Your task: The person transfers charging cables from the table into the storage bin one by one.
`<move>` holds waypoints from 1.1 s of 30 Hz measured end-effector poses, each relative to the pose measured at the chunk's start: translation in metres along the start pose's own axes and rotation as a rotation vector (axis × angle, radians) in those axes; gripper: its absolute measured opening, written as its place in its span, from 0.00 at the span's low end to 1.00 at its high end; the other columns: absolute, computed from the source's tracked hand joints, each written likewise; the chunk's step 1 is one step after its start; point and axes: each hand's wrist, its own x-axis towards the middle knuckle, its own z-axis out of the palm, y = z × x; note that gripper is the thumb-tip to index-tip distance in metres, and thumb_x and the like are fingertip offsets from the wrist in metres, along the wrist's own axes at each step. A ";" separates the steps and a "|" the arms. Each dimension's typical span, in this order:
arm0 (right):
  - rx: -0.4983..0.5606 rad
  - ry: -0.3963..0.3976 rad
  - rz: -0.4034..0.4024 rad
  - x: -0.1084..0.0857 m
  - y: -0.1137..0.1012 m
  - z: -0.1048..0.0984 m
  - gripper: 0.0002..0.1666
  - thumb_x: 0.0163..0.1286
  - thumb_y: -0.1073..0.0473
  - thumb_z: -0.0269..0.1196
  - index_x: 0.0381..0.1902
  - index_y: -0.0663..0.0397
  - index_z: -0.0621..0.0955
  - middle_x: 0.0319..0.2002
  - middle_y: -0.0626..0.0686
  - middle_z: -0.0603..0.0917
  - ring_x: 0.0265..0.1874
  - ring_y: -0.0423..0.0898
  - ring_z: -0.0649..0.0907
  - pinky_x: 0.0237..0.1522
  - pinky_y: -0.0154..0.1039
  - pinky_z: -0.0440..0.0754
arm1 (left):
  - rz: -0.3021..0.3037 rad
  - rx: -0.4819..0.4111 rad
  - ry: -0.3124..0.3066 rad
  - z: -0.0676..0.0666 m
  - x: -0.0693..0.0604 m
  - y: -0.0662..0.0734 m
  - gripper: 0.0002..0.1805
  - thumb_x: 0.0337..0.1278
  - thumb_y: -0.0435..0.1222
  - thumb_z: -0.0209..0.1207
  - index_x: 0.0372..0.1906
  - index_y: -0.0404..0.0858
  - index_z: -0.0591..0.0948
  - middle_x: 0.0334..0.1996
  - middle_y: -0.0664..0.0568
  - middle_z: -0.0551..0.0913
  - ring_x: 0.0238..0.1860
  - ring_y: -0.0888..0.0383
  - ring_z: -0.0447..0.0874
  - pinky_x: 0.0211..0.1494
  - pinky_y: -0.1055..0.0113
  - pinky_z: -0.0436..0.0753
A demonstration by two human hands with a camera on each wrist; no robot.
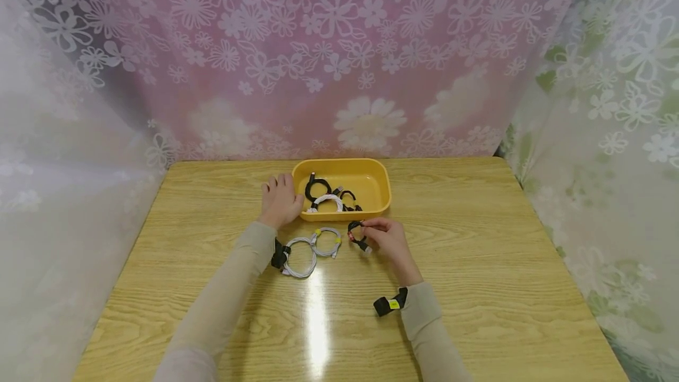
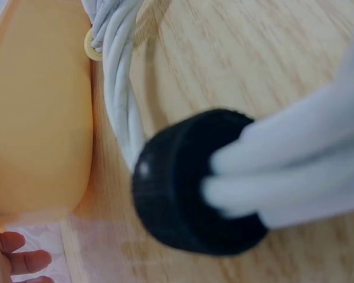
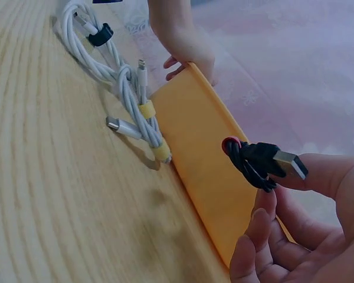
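Your right grip (image 1: 388,240) pinches a bundled black cable (image 3: 261,154) above the bench (image 1: 477,252), just in front of the yellow tub (image 1: 372,184), presumably to keep its loops together. Your left grip (image 1: 279,200), fingers loosely extended, rests at the tub's left end, apparently steadying it; bands (image 3: 160,150) hold two white cables (image 1: 314,246) coiled nearby.

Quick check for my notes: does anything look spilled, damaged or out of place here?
Nothing looks spilled or damaged. The yellow bin sits flat, and the black cable in the right hand is bundled. Two white cables lie outside it on the table, but both are coiled and strapped, so nothing stands out.
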 end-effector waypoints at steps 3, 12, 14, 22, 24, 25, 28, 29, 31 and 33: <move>0.008 0.002 -0.017 0.000 -0.004 -0.001 0.12 0.65 0.67 0.66 0.45 0.70 0.84 0.29 0.49 0.85 0.26 0.46 0.77 0.30 0.38 0.75 | 0.004 -0.002 0.004 0.000 0.000 0.000 0.12 0.66 0.41 0.44 0.44 0.36 0.63 0.42 0.41 0.65 0.43 0.41 0.58 0.46 0.49 0.55; -0.009 0.014 -0.049 0.002 -0.015 -0.002 0.13 0.65 0.66 0.67 0.45 0.70 0.84 0.36 0.57 0.87 0.27 0.44 0.79 0.33 0.40 0.79 | 0.003 -0.001 0.010 -0.001 -0.001 0.001 0.11 0.66 0.41 0.44 0.41 0.36 0.62 0.39 0.42 0.63 0.41 0.42 0.58 0.45 0.50 0.54; -0.003 0.008 -0.053 0.003 -0.018 -0.002 0.13 0.65 0.66 0.66 0.45 0.70 0.83 0.36 0.55 0.87 0.29 0.44 0.79 0.34 0.40 0.79 | 0.008 -0.001 0.014 0.000 -0.001 0.001 0.11 0.66 0.41 0.43 0.41 0.36 0.62 0.39 0.42 0.63 0.41 0.42 0.57 0.45 0.50 0.54; -0.013 0.026 -0.083 0.006 -0.030 -0.003 0.12 0.66 0.66 0.66 0.45 0.70 0.84 0.36 0.55 0.87 0.30 0.45 0.80 0.34 0.37 0.78 | 0.008 -0.001 0.012 0.000 -0.002 0.000 0.11 0.66 0.41 0.44 0.41 0.37 0.62 0.39 0.43 0.63 0.41 0.42 0.57 0.45 0.50 0.54; -0.011 0.028 -0.088 0.008 -0.033 -0.004 0.12 0.66 0.67 0.66 0.45 0.70 0.83 0.37 0.56 0.87 0.29 0.44 0.79 0.33 0.36 0.77 | 0.008 -0.002 0.014 0.000 -0.002 0.000 0.11 0.66 0.41 0.44 0.41 0.37 0.62 0.39 0.43 0.63 0.41 0.42 0.58 0.45 0.50 0.54; -0.011 0.028 -0.091 0.009 -0.034 -0.004 0.13 0.66 0.67 0.66 0.46 0.71 0.83 0.37 0.56 0.87 0.27 0.43 0.78 0.33 0.36 0.77 | 0.008 -0.003 0.015 0.000 -0.002 0.000 0.11 0.67 0.41 0.44 0.41 0.37 0.62 0.39 0.43 0.63 0.41 0.42 0.58 0.45 0.50 0.54; -0.011 0.029 -0.102 0.012 -0.038 -0.005 0.14 0.66 0.67 0.66 0.46 0.71 0.83 0.38 0.57 0.87 0.27 0.43 0.79 0.31 0.34 0.77 | 0.008 -0.002 0.015 0.000 -0.002 0.000 0.11 0.66 0.41 0.44 0.41 0.37 0.62 0.39 0.43 0.63 0.41 0.42 0.58 0.45 0.50 0.54; -0.012 0.029 -0.106 0.013 -0.039 -0.005 0.14 0.66 0.66 0.66 0.47 0.71 0.83 0.38 0.57 0.87 0.28 0.43 0.80 0.31 0.34 0.77 | 0.008 -0.003 0.013 -0.001 -0.003 0.000 0.11 0.66 0.41 0.44 0.42 0.37 0.62 0.39 0.43 0.63 0.41 0.42 0.58 0.45 0.50 0.54; -0.015 0.034 -0.112 0.016 -0.042 -0.005 0.14 0.66 0.65 0.67 0.46 0.70 0.83 0.38 0.58 0.87 0.28 0.44 0.80 0.31 0.34 0.77 | 0.008 -0.004 0.008 -0.002 -0.003 0.001 0.11 0.66 0.41 0.43 0.42 0.37 0.62 0.39 0.43 0.63 0.41 0.42 0.57 0.45 0.50 0.54; -0.022 0.036 -0.115 0.019 -0.044 -0.006 0.14 0.66 0.65 0.67 0.47 0.70 0.83 0.38 0.57 0.87 0.28 0.45 0.80 0.31 0.36 0.78 | 0.009 -0.010 0.005 -0.003 -0.003 0.002 0.11 0.66 0.41 0.43 0.42 0.37 0.62 0.40 0.42 0.63 0.42 0.42 0.57 0.45 0.50 0.54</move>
